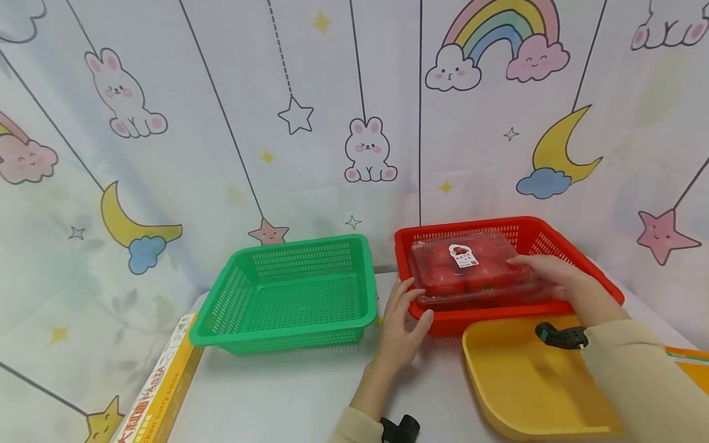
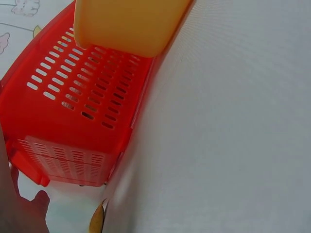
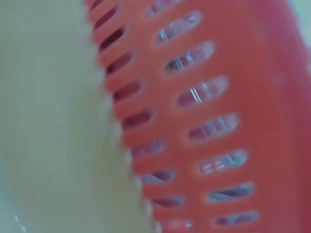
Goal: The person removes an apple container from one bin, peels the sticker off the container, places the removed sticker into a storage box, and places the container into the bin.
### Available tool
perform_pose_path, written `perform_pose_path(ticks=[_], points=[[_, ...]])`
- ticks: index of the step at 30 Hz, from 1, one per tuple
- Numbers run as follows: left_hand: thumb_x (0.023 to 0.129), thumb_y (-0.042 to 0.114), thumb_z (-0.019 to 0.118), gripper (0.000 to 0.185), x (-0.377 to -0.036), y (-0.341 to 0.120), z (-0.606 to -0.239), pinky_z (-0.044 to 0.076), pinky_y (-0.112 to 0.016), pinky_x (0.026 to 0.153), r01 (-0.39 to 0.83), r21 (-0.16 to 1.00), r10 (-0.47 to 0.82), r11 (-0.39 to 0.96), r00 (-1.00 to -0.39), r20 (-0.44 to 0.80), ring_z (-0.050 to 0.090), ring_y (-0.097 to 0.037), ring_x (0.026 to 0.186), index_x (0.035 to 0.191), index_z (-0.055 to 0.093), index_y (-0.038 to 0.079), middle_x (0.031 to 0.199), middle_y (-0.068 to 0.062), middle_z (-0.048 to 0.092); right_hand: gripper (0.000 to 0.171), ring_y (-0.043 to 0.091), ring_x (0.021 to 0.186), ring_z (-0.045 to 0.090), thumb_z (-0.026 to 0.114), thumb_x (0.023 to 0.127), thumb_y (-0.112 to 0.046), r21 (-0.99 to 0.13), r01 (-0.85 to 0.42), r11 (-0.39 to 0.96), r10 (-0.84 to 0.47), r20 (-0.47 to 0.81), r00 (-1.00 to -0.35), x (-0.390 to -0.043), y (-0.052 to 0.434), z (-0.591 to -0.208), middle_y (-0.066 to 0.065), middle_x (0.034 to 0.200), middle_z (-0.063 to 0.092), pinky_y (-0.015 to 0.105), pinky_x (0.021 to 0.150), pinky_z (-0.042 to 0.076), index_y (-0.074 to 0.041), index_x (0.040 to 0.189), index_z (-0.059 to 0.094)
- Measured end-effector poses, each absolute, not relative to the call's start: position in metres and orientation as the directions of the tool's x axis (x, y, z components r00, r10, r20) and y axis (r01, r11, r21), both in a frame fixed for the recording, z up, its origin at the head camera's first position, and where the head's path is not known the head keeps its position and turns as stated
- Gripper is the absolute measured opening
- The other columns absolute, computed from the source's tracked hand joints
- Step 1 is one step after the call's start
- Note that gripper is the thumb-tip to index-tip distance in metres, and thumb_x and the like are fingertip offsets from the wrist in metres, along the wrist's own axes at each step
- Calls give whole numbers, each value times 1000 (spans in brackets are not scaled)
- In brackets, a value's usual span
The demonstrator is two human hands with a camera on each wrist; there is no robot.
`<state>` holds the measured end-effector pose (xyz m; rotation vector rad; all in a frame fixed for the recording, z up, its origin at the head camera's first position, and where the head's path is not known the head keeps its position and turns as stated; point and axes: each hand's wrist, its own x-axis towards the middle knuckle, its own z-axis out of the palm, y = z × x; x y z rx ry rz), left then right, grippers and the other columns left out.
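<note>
Clear clamshell box (image 1: pixel 473 267) of red fruit (white label on the lid) sits in the red basket (image 1: pixel 576 255), its near edge riding up over the basket's front rim, so it lies tilted. Long axis runs left to right across the person, roughly parallel to the table (image 1: pixel 288 394) edge. Both hands are on it, one at each short end, well apart. Left hand (image 1: pixel 401 326) comes up from below, fingers straight along the box's left end, thumb near the basket's front wall; looks more like a flat touch than a curl. Right hand (image 1: pixel 554 277) lies over the top right corner, fingers extended across the lid; the underside is hidden, so cannot tell whether a thumb hooks beneath. Box lies straight ahead of both hands, neither clearly nearer. Green basket (image 1: pixel 293 295) stands just left of the red one, apart from it. Yellow tray (image 1: pixel 526 381) lies in front of the red basket, under the right forearm. Pasta box (image 1: pixel 160 387) at the table's left edge. Wrist views show only the red basket wall close up, the right one blurred.
</note>
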<state>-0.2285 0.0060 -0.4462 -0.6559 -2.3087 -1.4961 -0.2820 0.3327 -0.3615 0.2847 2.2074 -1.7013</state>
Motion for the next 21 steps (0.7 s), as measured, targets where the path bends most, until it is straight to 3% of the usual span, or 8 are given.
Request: perform_pose_path(ticks=[2, 5, 9, 12, 16, 21], points=[[92, 38, 66, 50, -229, 6, -446, 50, -38, 98, 537, 768, 206, 349, -843, 497, 20, -22, 150, 138, 57, 21, 158, 6, 36, 84, 35, 123, 43, 65, 98, -40, -915, 384, 125, -86, -395, -915, -284, 330, -361, 18, 146, 34, 48, 96, 52, -7, 155, 13], [92, 38, 67, 50, -229, 6, -446, 50, -37, 98, 539, 765, 203, 353, -842, 500, 21, -22, 150, 138, 57, 21, 158, 5, 36, 73, 32, 120, 45, 67, 98, -37, -913, 408, 20, -106, -407, -907, -286, 328, -360, 11, 140, 37, 51, 97, 51, -19, 150, 20], [92, 38, 66, 50, -230, 5, -446, 50, -37, 97, 542, 762, 202, 356, -840, 503, 21, -22, 149, 138, 57, 21, 158, 7, 36, 59, 25, 109, 57, 68, 96, -39, -920, 391, 17, -75, -391, -917, -285, 326, -359, 2, 123, 52, 48, 95, 52, -23, 141, 33], [92, 39, 66, 50, -230, 5, -446, 49, -35, 98, 532, 767, 204, 357, -846, 492, 20, -19, 149, 138, 57, 22, 158, 9, 35, 58, 21, 99, 64, 68, 96, -41, -928, 370, 44, -41, -371, -928, -282, 325, -356, -2, 111, 58, 46, 93, 54, -22, 139, 34], [92, 39, 66, 51, -229, 5, -444, 49, -35, 98, 522, 776, 207, 354, -853, 479, 19, -19, 150, 139, 57, 21, 159, 9, 34, 59, 19, 94, 64, 69, 94, -45, -921, 390, 18, 5, -390, -921, -277, 324, -350, 2, 119, 52, 43, 92, 55, -23, 135, 33], [93, 37, 65, 52, -228, 4, -443, 50, -35, 97, 524, 780, 212, 342, -852, 479, 19, -17, 149, 141, 57, 20, 160, 8, 32, 46, 18, 94, 62, 70, 94, -45, -917, 400, -5, 29, -400, -916, -271, 329, -345, 5, 129, 43, 39, 91, 55, -31, 119, 34]])
